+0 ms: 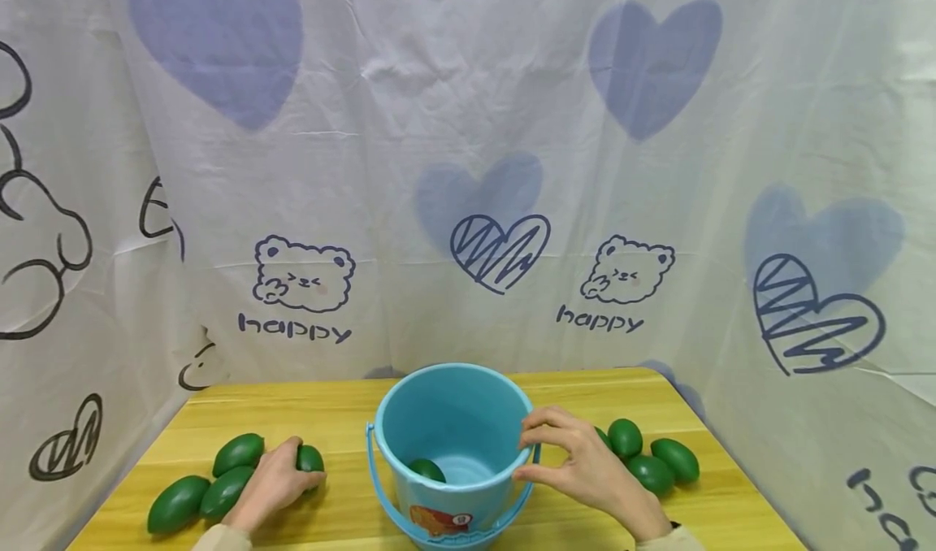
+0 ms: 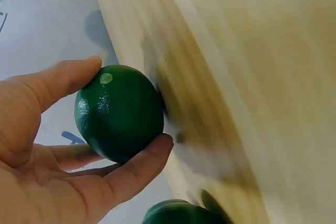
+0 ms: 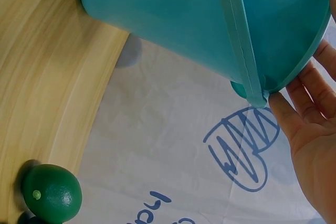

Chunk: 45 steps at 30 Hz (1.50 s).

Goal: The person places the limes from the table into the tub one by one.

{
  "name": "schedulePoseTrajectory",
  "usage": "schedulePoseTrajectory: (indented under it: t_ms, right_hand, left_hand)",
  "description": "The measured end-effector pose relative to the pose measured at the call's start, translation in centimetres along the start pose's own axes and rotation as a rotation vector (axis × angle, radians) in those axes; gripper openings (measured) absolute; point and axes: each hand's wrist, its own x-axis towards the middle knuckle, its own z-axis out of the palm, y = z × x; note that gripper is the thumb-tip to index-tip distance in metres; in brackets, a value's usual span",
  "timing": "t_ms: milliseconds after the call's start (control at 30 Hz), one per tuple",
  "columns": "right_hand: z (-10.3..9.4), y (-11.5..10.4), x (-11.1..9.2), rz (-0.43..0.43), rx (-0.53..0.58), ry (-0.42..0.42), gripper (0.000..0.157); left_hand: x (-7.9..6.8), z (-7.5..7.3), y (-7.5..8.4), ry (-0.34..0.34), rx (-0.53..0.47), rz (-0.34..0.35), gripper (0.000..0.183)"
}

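Note:
My left hand (image 1: 274, 478) pinches a green lime (image 2: 121, 114) between thumb and fingers, low over the left side of the table. Beside it lie several more limes (image 1: 175, 504). A light blue bucket (image 1: 453, 502) stands upright in the middle, its handle (image 1: 383, 486) hanging down in front. One lime (image 1: 426, 470) lies inside on the bottom. My right hand (image 1: 578, 457) is at the bucket's right rim, thumb and fingers spread apart with no lime between them. In the right wrist view, its fingertips (image 3: 281, 106) appear to touch the rim near the handle joint.
Several limes (image 1: 651, 474) are grouped on the right side of the table, behind the right hand. The wooden table (image 1: 344, 413) ends at a white curtain (image 1: 468, 323) printed with hearts and bears, which encloses the back and both sides.

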Motion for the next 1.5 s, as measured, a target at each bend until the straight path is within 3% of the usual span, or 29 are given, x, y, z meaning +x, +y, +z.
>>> schedulePoseTrajectory:
  t_ms: [300, 567, 967, 1167, 1333, 1500]
  right_hand:
    - [-0.1, -0.1, 0.1, -0.004, 0.008, 0.014, 0.025]
    - [0.0, -0.1, 0.2, 0.006, 0.013, 0.001, 0.024]
    - [0.0, -0.2, 0.2, 0.011, 0.015, -0.004, 0.024]
    - [-0.1, -0.4, 0.2, 0.020, 0.016, -0.008, 0.023]
    - [-1.1, -2.6, 0.9, -0.009, 0.017, 0.006, 0.024]
    - [-1.5, -3.6, 1.3, -0.009, 0.030, 0.011, 0.025]
  left_hand:
    - [0.4, 0.0, 0.8, 0.026, -0.020, -0.049, 0.071]
    - [0.1, -0.5, 1.1, 0.137, -0.067, -0.002, 0.072]
    - [-0.4, -0.8, 2.1, 0.206, -0.216, -0.053, 0.049]
    - [-0.6, -1.3, 2.6, 0.188, -0.378, -0.089, 0.048]
    - [-0.6, -1.5, 2.8, 0.178, -0.570, -0.090, 0.050]
    - [-0.9, -1.9, 3.2, 0.168, -0.601, -0.097, 0.050]
